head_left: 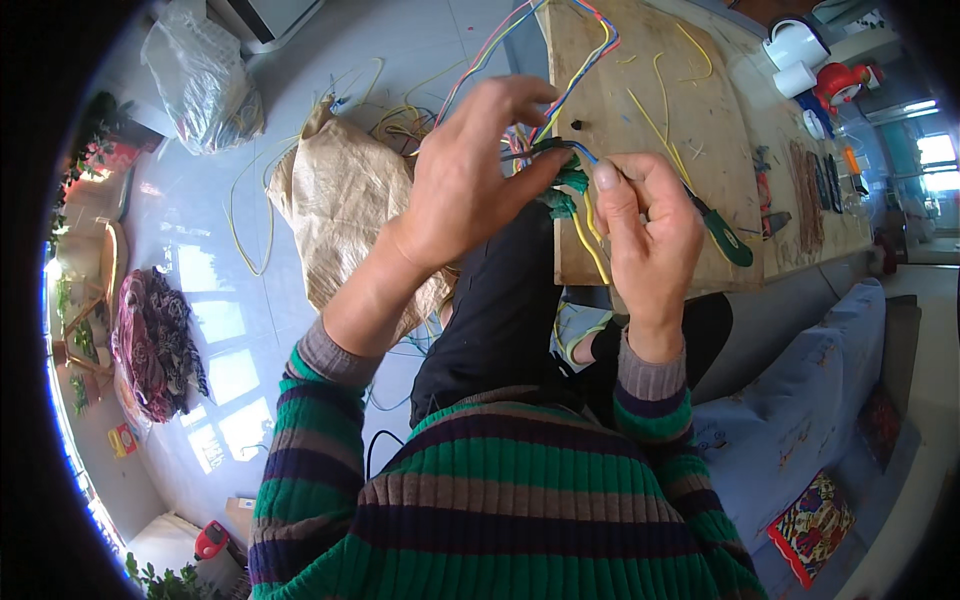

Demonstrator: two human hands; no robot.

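Observation:
My right hand (pixel 650 215) is closed, with thumb and fingers pinching a blue wire (pixel 583 151). A black-covered stretch (pixel 545 146) joins this wire, crossing the gap in my left hand (pixel 470 170). That hand's thumb and index finger are apart, the thumb close beside the black stretch. Its other fingers are partly hidden. Below hang yellow wires (pixel 590 245) and a dark green wrapping (pixel 562 200). Red, blue and yellow wires (pixel 600 50) loop up beyond my hands. A green-handled screwdriver (pixel 728 238) sticks out past my right hand; whether the hand touches it is hidden.
Yellow wire offcuts and a small black piece (pixel 577 125) lie on the wooden board (pixel 640 30). Tools (pixel 830 180) and a white mug (pixel 795 45) stand farther right. A tan sack (pixel 340 200) with tangled wires is on the floor at left, near a plastic bag (pixel 200 80).

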